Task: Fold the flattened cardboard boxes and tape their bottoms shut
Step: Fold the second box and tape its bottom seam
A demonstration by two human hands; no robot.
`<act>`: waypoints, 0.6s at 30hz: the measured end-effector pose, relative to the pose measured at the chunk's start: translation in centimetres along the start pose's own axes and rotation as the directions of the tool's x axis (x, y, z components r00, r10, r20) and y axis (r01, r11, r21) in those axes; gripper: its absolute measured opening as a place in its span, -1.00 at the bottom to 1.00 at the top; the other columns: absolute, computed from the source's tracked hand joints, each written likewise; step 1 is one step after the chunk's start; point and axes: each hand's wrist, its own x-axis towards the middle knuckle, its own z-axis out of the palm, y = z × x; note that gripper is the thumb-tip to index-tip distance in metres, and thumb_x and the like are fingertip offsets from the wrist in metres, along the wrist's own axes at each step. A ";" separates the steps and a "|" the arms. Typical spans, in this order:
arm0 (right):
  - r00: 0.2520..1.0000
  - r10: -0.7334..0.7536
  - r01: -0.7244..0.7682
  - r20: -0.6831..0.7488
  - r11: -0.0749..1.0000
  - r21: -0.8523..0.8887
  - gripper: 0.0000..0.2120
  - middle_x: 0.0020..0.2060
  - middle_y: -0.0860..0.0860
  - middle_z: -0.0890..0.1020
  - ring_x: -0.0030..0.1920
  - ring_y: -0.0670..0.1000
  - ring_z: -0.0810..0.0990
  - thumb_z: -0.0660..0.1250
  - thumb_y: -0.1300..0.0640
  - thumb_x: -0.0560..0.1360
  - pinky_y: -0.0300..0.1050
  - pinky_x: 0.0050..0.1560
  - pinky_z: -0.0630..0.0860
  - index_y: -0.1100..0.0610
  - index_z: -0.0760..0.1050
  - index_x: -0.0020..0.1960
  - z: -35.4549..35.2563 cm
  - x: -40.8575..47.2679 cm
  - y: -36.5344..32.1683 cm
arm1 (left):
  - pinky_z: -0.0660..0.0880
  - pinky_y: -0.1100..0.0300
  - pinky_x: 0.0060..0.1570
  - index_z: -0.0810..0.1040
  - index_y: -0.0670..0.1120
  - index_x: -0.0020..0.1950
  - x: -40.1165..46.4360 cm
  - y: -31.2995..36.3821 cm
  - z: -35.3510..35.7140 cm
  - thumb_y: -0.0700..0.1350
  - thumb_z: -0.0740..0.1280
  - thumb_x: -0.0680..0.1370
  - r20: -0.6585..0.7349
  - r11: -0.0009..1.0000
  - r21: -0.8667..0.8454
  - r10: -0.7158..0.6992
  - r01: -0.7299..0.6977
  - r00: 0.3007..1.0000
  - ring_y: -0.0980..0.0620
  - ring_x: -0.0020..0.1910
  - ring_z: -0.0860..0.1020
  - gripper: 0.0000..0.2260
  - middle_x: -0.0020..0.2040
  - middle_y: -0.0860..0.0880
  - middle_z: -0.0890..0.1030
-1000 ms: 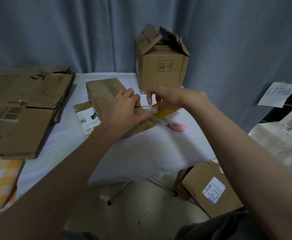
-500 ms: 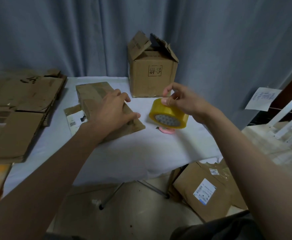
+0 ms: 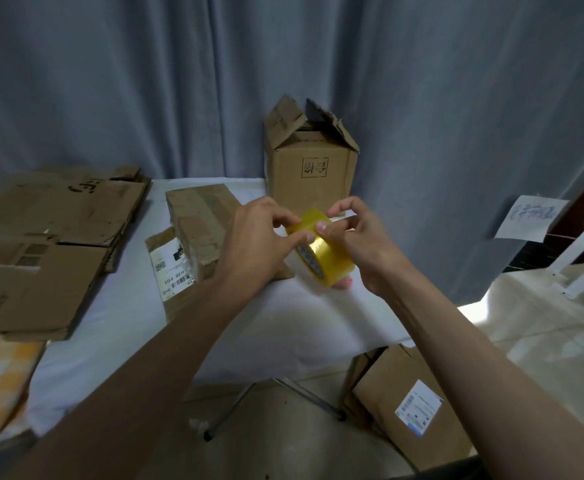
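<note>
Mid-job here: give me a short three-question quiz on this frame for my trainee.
1. True or false: the tape roll is lying on the table.
2. Which hands are on the roll? A) only the left hand B) only the right hand C) both
3. Fill in: the upright box at the back of the table has its top flaps ____.

Key
1. False: it is held up above the table.
2. C: the fingers of both hands pinch the roll near its top edge.
3. Open: they stand up, unsealed.
</note>
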 end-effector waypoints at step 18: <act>0.997 -0.045 0.055 0.069 0.987 -0.154 -0.50 0.03 0.04 0.54 -0.06 0.06 0.60 0.54 0.18 0.42 0.12 -0.02 0.61 -0.20 0.42 0.19 -0.3 -0.5 0.9 | 0.26 0.24 -0.12 0.47 -0.04 -0.19 -0.1 1.0 0.1 -0.21 0.33 0.57 0.012 0.999 0.032 -0.011 0.011 1.000 0.02 -0.08 0.44 -0.84 -0.19 0.09 0.45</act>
